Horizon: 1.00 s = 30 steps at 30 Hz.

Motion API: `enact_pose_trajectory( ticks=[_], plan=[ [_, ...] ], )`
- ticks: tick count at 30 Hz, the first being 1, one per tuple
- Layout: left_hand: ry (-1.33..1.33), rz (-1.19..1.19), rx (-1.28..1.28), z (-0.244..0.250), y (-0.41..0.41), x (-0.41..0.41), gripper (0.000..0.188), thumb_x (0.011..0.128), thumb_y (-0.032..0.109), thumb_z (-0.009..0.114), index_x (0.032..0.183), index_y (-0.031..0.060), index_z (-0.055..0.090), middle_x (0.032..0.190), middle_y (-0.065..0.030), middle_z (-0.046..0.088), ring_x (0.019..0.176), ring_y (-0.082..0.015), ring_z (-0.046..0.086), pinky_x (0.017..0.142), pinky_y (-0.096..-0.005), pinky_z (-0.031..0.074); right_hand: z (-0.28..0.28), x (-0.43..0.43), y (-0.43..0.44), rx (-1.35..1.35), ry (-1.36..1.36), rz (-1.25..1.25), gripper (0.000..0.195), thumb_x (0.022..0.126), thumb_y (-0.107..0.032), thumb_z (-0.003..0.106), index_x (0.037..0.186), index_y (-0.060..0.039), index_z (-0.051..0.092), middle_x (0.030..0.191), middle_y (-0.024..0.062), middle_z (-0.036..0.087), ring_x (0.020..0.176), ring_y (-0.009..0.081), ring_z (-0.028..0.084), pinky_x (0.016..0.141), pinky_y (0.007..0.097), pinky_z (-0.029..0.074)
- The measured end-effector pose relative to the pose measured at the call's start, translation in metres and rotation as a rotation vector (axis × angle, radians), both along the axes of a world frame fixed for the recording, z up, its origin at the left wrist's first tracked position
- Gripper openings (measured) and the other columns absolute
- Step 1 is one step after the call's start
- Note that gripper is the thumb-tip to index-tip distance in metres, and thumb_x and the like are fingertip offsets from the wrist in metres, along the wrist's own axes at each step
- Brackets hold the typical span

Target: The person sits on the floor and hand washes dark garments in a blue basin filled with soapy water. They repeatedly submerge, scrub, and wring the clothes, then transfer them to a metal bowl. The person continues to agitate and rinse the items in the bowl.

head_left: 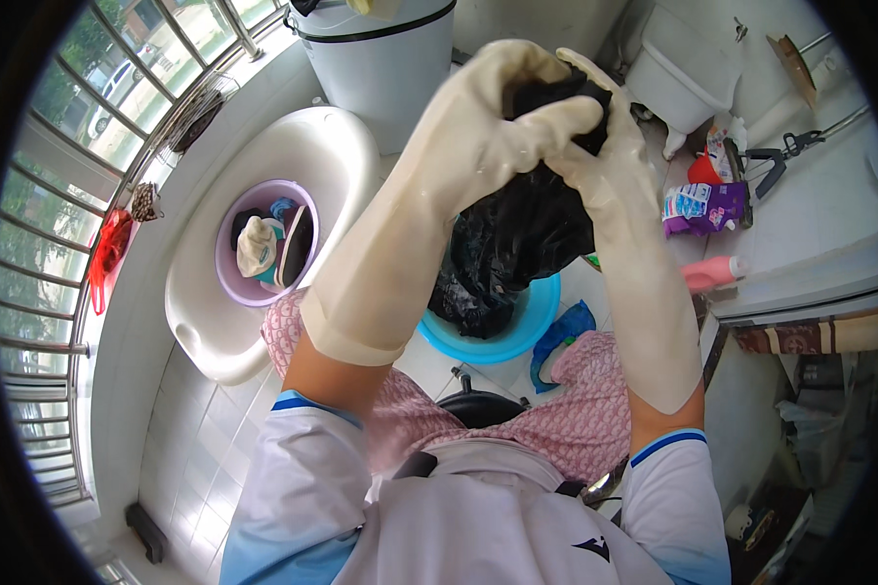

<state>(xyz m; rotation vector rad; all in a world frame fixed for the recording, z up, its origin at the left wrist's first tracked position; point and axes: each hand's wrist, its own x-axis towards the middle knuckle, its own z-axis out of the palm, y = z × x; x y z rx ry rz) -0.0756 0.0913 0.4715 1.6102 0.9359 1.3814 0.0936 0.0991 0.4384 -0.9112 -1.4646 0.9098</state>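
Note:
Long cream rubber gloves cover both my hands. My left hand (527, 121) grips the upper part of a wet black cloth (519, 227), its fingers curled over the bunched fabric. Close against it, my right hand (593, 139) holds the same bunch from the other side. The cloth hangs down from both hands, and its lower end reaches into a light blue plastic basin (534, 325) on the floor between my knees. Whether the black cloth is one piece or more cannot be told. Water in the basin is hidden by the cloth.
At left, a white baby bathtub (344, 146) holds a purple basin (223, 256) with cloths and a shoe-like item. A large grey-white bin (380, 80) stands ahead. On the right are a purple packet (706, 208), a pink bottle (711, 273) and a white pedestal basin (680, 80).

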Motion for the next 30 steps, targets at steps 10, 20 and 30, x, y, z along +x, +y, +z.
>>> enact_pose_trajectory(
  ticks=[10, 20, 30],
  plan=[
    [-0.168, -0.191, -0.735, -0.247, 0.004, -0.029, 0.069, 0.1, 0.033, 0.073, 0.152, -0.004, 0.047, 0.152, -0.0219, 0.054, 0.142, -0.0289, 0.05, 0.12, -0.0399, 0.036, -0.206, 0.0, -0.016, -0.535, -0.169, -0.13, 0.065, 0.076, -0.006, 0.086, 0.137, -0.0036, 0.062, 0.124, 0.0126, 0.072, 0.117, 0.0216, 0.067, 0.104, 0.0354, 0.052],
    [1.33, -0.233, -0.963, -0.409, -0.045, 0.017, 0.122, 0.077, 0.043, 0.089, 0.169, 0.0311, 0.009, 0.174, -0.0192, 0.015, 0.155, -0.0329, 0.033, 0.119, -0.0442, 0.042, -0.401, 0.012, -0.045, -0.623, -0.941, 0.04, 0.095, 0.077, -0.013, 0.088, 0.158, -0.03, 0.041, 0.159, 0.0189, 0.043, 0.149, 0.0393, 0.041, 0.122, 0.0451, 0.04],
    [1.563, -0.057, -0.945, -0.512, -0.03, 0.038, 0.071, 0.091, 0.032, 0.065, 0.155, 0.0168, 0.039, 0.158, -0.0136, 0.045, 0.137, -0.027, 0.052, 0.112, -0.0363, 0.047, -0.47, -0.012, -0.02, -0.877, -1.254, 0.118, 0.097, 0.086, -0.026, 0.079, 0.165, -0.0364, 0.023, 0.162, 0.0196, 0.035, 0.148, 0.0422, 0.04, 0.119, 0.0447, 0.044]
  ],
)
